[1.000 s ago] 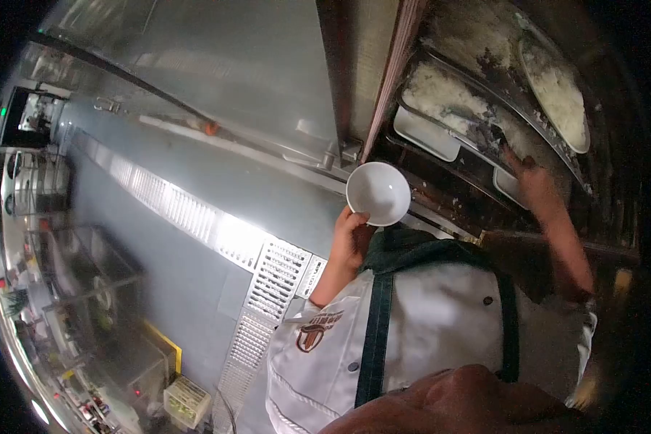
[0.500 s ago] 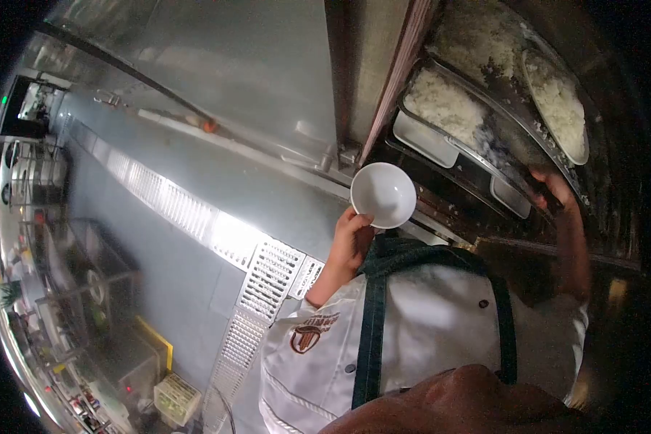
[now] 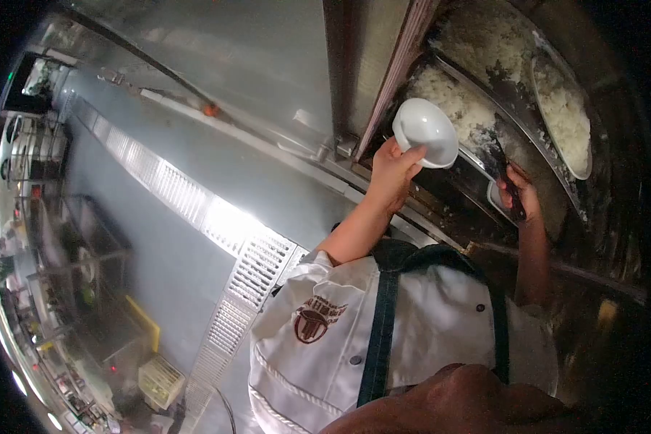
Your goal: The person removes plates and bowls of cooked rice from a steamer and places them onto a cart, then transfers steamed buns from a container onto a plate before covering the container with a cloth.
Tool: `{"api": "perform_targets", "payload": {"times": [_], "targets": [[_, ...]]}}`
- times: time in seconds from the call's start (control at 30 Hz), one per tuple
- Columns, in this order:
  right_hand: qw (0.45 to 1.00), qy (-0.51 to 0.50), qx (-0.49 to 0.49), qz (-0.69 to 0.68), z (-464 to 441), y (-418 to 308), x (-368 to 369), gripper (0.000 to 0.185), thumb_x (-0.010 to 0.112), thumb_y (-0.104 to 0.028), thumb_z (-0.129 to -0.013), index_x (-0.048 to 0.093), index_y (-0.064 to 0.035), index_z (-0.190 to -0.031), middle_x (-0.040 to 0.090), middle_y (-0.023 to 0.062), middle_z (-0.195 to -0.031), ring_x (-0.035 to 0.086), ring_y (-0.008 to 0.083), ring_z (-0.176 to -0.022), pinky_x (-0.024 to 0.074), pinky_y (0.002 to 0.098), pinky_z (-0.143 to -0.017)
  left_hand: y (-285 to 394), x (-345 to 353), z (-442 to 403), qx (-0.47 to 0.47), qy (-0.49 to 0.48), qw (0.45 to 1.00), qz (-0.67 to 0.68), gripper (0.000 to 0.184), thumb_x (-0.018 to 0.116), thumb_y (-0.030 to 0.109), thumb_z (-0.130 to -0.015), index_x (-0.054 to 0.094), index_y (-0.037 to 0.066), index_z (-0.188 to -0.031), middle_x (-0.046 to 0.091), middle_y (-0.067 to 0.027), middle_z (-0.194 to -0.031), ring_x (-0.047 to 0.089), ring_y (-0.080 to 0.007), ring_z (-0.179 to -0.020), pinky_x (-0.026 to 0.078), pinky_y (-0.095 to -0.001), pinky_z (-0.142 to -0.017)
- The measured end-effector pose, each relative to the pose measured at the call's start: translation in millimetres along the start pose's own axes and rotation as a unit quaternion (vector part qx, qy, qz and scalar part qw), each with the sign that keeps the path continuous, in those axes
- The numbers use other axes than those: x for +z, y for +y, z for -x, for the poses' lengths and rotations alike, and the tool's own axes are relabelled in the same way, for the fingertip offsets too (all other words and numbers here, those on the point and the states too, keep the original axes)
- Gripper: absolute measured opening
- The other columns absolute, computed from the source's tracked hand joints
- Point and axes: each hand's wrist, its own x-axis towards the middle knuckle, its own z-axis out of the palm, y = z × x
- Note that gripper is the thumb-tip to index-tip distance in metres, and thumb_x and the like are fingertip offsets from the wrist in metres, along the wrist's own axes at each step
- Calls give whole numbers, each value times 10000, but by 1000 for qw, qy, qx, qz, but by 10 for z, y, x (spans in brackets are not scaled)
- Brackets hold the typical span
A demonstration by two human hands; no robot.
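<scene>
My left hand (image 3: 400, 170) grips a white bowl (image 3: 430, 134) by its rim, thumb on the inside wall. The bowl is tilted and no food shows in it. It hovers over the near edge of a metal tray of cooked white rice (image 3: 448, 94). Closed around the dark handle of a scoop-like tool (image 3: 512, 195) is my right hand (image 3: 526, 194), at the near right of this tray. The tool's flat end reaches toward the rice; its exact shape is hard to make out.
Behind stands another tray with rice (image 3: 477, 36), and an oval white dish heaped with rice (image 3: 564, 116) sits at the right. A metal cabinet door (image 3: 253, 58) stands open on the left. A floor drain grate (image 3: 217, 217) crosses the grey floor.
My left hand has carried the bowl up and right, over the rice tray's edge, tilting it. My right hand has moved left with the tool, closer to the bowl.
</scene>
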Motion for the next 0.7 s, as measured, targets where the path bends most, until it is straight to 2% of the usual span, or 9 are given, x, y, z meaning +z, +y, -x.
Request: {"api": "perform_targets", "payload": {"times": [0.1, 0.23, 0.3, 0.37, 0.5, 0.6, 0.7], "targets": [[1000, 18, -5, -8, 150, 13, -76, 272, 481, -245, -866, 467, -54, -1059, 482, 26, -601, 391, 67, -346, 309, 187, -288, 22, 111, -74, 28, -9, 999, -32, 346, 588, 47, -761, 465, -36, -1074, 549, -104, -1008, 542, -197, -942, 441, -322, -859], [999, 10, -26, 33, 371, -101, 37, 337, 491, -247, -861, 447, -34, -1118, 478, 35, -597, 396, 80, -347, 315, 203, -292, -66, 220, -206, 74, 8, 996, -42, 315, 638, 59, -686, 524, -17, -969, 582, -70, -898, 557, -153, -805, 432, -275, -701], [998, 16, -19, 49, 474, -152, 94, 341, 497, -228, -861, 441, -26, -1130, 486, 40, -602, 413, 103, -357, 333, 234, -302, -86, 292, -262, 76, 38, 994, -67, 346, 658, 61, -656, 516, -32, -958, 580, -91, -886, 560, -178, -802, 434, -279, -705], [997, 54, -25, 54, 577, -165, 182, 373, 507, -215, -851, 422, -24, -1160, 482, 40, -596, 398, 86, -341, 322, 209, -291, -121, 365, -304, 101, 59, 987, -109, 363, 670, 65, -642, 513, -40, -952, 580, -102, -876, 561, -182, -796, 435, -284, -704], [992, 58, -36, 102, 737, -265, 459, 396, 516, -174, -839, 407, -20, -1187, 487, 41, -596, 407, 88, -351, 324, 202, -296, -161, 492, -356, 111, 57, 990, -73, 376, 675, 46, -626, 507, -54, -946, 583, -112, -857, 567, -183, -753, 446, -285, -659], [975, 88, -28, 204, 797, -243, 634, 420, 507, -109, -839, 380, -7, -1227, 504, 71, -622, 435, 123, -392, 366, 236, -346, -123, 583, -348, 89, 81, 988, -101, 354, 671, 42, -629, 513, -57, -930, 581, -109, -859, 555, -173, -746, 439, -290, -637], [908, 96, -113, 392, 797, -1, 648, 445, 504, -110, -836, 360, 8, -1240, 511, 38, -620, 447, 99, -414, 382, 242, -379, -217, 520, -402, 67, 96, 989, -88, 341, 669, 50, -641, 518, -51, -930, 577, -107, -865, 547, -170, -757, 430, -298, -642]]}}
